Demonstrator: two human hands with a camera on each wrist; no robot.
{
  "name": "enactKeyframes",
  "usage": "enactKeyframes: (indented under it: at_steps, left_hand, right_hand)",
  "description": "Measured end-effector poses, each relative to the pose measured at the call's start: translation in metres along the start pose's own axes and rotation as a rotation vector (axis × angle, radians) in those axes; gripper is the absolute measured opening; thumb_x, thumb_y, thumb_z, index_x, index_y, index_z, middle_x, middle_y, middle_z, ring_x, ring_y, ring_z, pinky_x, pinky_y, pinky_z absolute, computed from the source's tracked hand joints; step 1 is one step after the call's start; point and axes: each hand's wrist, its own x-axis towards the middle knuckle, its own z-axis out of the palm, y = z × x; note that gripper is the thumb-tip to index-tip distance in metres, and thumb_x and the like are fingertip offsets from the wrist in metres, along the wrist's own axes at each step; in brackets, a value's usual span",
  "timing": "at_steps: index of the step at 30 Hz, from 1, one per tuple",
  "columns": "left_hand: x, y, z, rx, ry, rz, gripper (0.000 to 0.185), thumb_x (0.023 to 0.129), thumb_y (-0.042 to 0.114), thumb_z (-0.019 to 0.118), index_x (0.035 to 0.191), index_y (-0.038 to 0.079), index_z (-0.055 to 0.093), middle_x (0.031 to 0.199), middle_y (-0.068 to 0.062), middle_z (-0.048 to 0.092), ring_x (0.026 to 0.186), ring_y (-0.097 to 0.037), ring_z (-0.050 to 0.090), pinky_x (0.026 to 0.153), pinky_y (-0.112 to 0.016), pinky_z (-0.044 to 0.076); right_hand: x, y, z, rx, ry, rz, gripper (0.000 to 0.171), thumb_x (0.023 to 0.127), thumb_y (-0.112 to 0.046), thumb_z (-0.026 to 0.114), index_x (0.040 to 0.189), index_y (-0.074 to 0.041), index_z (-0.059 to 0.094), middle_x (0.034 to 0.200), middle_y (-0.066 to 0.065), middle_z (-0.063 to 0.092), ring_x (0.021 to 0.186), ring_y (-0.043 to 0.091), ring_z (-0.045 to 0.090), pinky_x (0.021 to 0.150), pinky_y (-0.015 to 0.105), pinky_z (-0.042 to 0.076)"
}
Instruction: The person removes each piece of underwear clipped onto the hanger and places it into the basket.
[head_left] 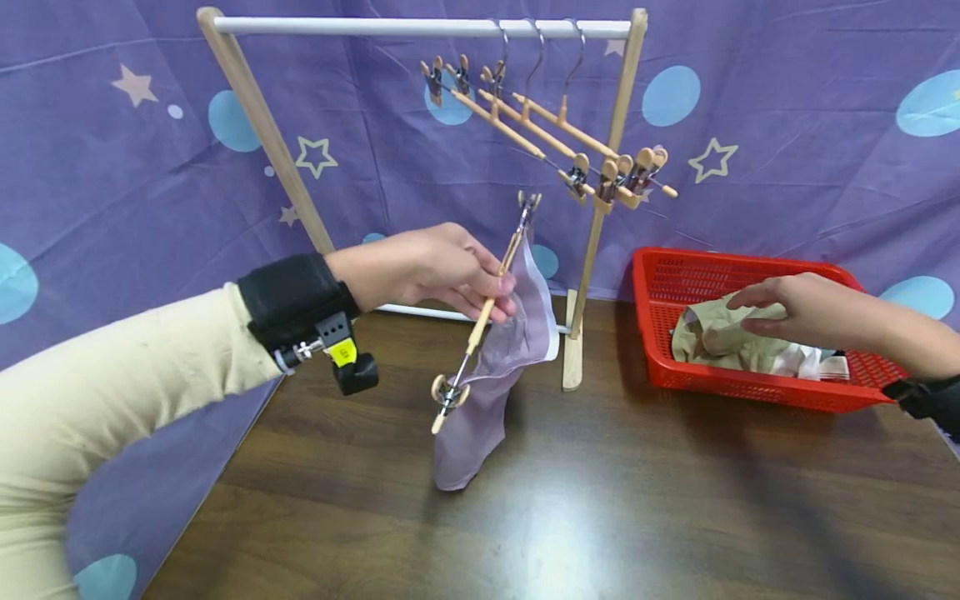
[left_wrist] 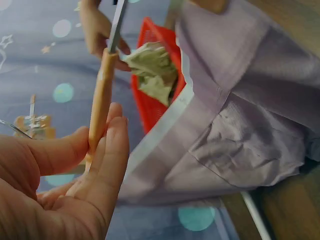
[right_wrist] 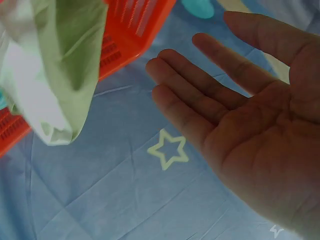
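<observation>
Centrally, in the middle of the head view: the left hand [head_left: 420, 271], fingers and thumb pinching the slim wooden bar of a clip hanger [head_left: 483, 312], which is held tilted, one metal clip up near the frame's centre top, the other low. Clipped to it hangs a pale lilac fabric garment [head_left: 487, 392], its lower end resting on the dark brown wooden table [head_left: 600, 500]. At middle right: the right hand [head_left: 798, 308], fingers straight and relaxed, grasping nothing, hovering over a crumpled olive-green cloth [head_left: 720, 337] that lies in a red plastic mesh basket [head_left: 750, 387]; whether fingertips touch the cloth cannot be told. In the upper half: a wooden-framed clothes rack with a white rail [head_left: 420, 27], carrying three empty wooden clip hangers [head_left: 555, 137] toward its right end. Behind, filling the background: a purple curtain printed with stars and blue dots [head_left: 112, 167].
</observation>
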Motion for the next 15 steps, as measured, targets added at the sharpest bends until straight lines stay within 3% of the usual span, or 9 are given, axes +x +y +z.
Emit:
enactKeyframes:
  at_steps: [8, 10, 15]
  left_hand:
    - [0.015, -0.016, 0.013, 0.072, -0.092, -0.019, 0.021, 0.101, -0.001, 0.059, 0.121, -0.006, 0.062, 0.101, -0.019, 0.077, 0.071, -0.014, 0.073, 0.084, -0.035, 0.064]
    - [0.018, -0.019, 0.016, 0.090, -0.104, -0.027, 0.020, 0.100, -0.001, 0.060, 0.120, -0.005, 0.064, 0.098, -0.017, 0.077, 0.070, -0.013, 0.073, 0.082, -0.034, 0.065]
    - [0.026, -0.025, 0.022, 0.144, -0.135, -0.033, 0.021, 0.099, -0.001, 0.062, 0.119, -0.002, 0.065, 0.100, -0.019, 0.077, 0.069, -0.012, 0.072, 0.085, -0.036, 0.064]
  right_hand:
    - [-0.001, -0.017, 0.012, 0.118, -0.017, -0.020, 0.035, 0.087, -0.011, 0.081, 0.120, -0.006, 0.072, 0.114, 0.008, 0.075, 0.099, 0.020, 0.069, 0.075, 0.027, 0.061]
    - [-0.001, -0.022, 0.015, 0.135, -0.015, -0.028, 0.035, 0.088, -0.011, 0.080, 0.121, -0.006, 0.072, 0.114, 0.006, 0.074, 0.098, 0.018, 0.067, 0.074, 0.024, 0.059]
    - [0.002, -0.036, 0.018, 0.131, 0.064, -0.099, 0.034, 0.087, -0.011, 0.081, 0.120, -0.009, 0.074, 0.111, 0.001, 0.074, 0.095, 0.015, 0.065, 0.074, 0.025, 0.060]
